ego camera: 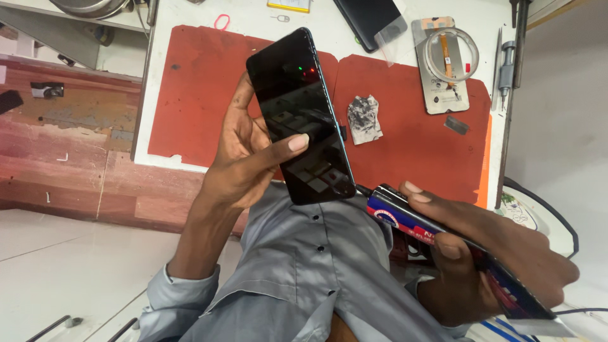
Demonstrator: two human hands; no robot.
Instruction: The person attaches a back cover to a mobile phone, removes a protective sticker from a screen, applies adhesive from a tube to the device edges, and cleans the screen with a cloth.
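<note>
My left hand (244,158) grips a black smartphone (299,114) with its dark glossy screen facing me, thumb resting across the glass. The phone is held tilted above the red work mats (190,95). My right hand (487,253) is closed around a dark tube-like tool with a red, blue and white label (396,215), its black tip pointing toward the phone's lower corner, a small gap between them. My grey buttoned shirt (304,272) fills the lower middle.
On the white bench lie a crumpled grey wipe (364,118), a packet with a clear ring and flex part (446,63), a second dark phone (370,19), a screwdriver (506,66) and a pink loop (221,22). A black cable (544,206) runs at the right.
</note>
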